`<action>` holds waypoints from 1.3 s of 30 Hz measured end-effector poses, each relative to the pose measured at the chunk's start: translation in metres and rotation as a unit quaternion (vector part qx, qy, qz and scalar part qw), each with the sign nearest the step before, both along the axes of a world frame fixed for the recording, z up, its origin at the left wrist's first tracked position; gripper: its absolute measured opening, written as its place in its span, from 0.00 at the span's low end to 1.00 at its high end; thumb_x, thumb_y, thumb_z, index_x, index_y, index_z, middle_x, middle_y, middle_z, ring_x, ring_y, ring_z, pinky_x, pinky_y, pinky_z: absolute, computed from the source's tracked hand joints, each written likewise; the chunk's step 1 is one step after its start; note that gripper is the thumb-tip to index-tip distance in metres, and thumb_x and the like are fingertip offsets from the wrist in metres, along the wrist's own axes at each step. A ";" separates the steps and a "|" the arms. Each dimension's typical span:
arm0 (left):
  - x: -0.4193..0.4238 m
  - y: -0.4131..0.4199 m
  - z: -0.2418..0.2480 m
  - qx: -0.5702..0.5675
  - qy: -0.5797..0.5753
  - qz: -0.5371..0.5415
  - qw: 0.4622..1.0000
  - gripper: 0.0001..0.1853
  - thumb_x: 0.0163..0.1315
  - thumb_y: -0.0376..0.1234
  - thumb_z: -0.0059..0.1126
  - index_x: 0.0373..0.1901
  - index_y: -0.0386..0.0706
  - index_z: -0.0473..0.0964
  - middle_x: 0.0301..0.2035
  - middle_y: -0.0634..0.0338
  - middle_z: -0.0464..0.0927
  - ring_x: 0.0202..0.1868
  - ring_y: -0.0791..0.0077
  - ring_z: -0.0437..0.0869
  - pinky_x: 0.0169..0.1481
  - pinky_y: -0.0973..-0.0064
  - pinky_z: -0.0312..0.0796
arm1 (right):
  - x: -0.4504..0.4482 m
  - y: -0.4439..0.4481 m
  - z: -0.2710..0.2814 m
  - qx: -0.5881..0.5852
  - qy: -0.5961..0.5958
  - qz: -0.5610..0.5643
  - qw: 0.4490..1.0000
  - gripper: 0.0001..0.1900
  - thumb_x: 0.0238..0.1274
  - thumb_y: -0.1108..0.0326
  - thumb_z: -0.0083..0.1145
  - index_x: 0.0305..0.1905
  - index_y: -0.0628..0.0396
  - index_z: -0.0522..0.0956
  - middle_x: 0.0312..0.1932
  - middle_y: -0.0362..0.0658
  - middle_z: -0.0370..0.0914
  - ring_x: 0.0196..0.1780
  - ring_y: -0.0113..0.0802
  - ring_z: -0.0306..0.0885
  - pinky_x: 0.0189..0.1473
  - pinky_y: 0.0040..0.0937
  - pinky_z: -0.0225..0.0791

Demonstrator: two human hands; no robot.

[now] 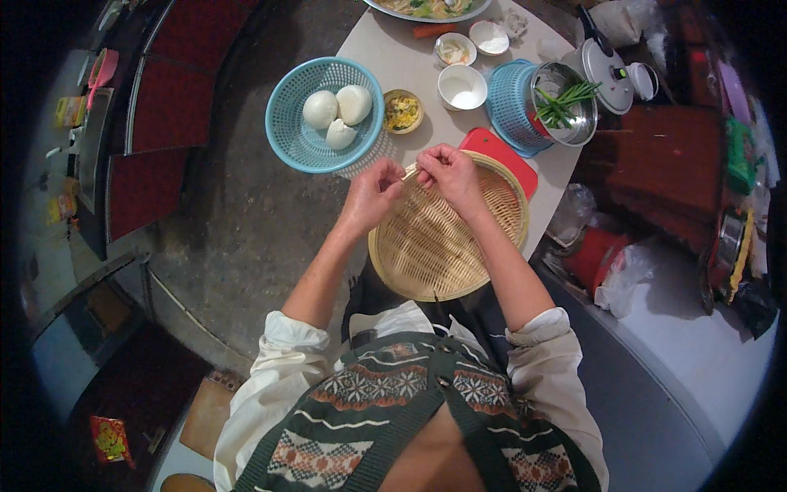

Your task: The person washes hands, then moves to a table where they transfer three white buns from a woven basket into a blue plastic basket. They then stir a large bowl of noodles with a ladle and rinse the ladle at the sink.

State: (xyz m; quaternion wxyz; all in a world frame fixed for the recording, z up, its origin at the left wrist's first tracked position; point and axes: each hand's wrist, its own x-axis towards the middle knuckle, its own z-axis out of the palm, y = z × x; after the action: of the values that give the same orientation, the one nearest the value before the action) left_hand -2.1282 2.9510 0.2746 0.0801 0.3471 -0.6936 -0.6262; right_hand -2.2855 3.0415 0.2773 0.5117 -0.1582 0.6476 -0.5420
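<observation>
A round woven wicker tray lies before me, partly over the table's near edge. Above its far rim are both hands, close together. My left hand has its fingers bent near the rim; whether it holds something cannot be told. The thumb and fingers of my right hand are pinched together, and anything small between them is hidden. A blue plastic colander to the left holds two whole white dough balls and a smaller torn dough piece. Beside it stands a small bowl of yellow and green chopped food.
A red cutting board lies partly under the tray. At the right are a blue basket and a steel bowl with green scallions. Farther back stand a white bowl, smaller bowls and a large basin of food.
</observation>
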 end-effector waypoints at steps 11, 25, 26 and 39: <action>-0.006 -0.002 0.009 -0.495 0.009 -0.190 0.848 0.17 0.49 0.27 0.56 0.45 0.43 0.75 0.33 0.60 0.73 0.35 0.65 0.75 0.40 0.70 0.74 | 0.000 -0.018 0.031 -0.053 0.097 0.043 0.993 0.07 0.62 0.70 0.60 0.43 0.60 0.79 0.28 0.36 0.77 0.27 0.18 0.72 0.29 0.17 0.67; -0.028 -0.038 0.054 -0.769 0.013 -0.324 0.551 0.05 0.50 0.35 0.55 0.26 0.46 0.75 0.28 0.65 0.66 0.34 0.77 0.72 0.37 0.76 0.63 | -0.030 -0.007 0.029 -0.065 0.211 0.114 0.969 0.09 0.58 0.72 0.58 0.43 0.60 0.81 0.33 0.43 0.79 0.32 0.27 0.78 0.35 0.27 0.73; -0.027 -0.040 0.056 -0.763 0.023 -0.340 0.549 0.05 0.50 0.36 0.55 0.26 0.46 0.75 0.29 0.65 0.66 0.35 0.77 0.72 0.38 0.76 0.63 | -0.031 -0.003 0.034 -0.059 0.258 0.147 0.953 0.09 0.57 0.72 0.58 0.43 0.60 0.81 0.32 0.44 0.79 0.33 0.30 0.78 0.37 0.29 0.73; -0.033 -0.060 0.065 -0.674 0.089 -0.547 0.488 0.09 0.51 0.35 0.55 0.34 0.46 0.79 0.38 0.63 0.72 0.47 0.70 0.73 0.58 0.71 0.64 | -0.019 -0.008 -0.005 -0.059 0.399 0.262 0.877 0.07 0.60 0.71 0.50 0.40 0.61 0.73 0.38 0.56 0.71 0.45 0.56 0.71 0.47 0.47 0.66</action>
State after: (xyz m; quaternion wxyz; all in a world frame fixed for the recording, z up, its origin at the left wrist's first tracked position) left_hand -2.1613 2.8915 0.3392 -0.0078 -0.3193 -0.9436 0.0871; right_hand -2.3044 3.0330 0.2722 0.3232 -0.5549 0.6982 -0.3164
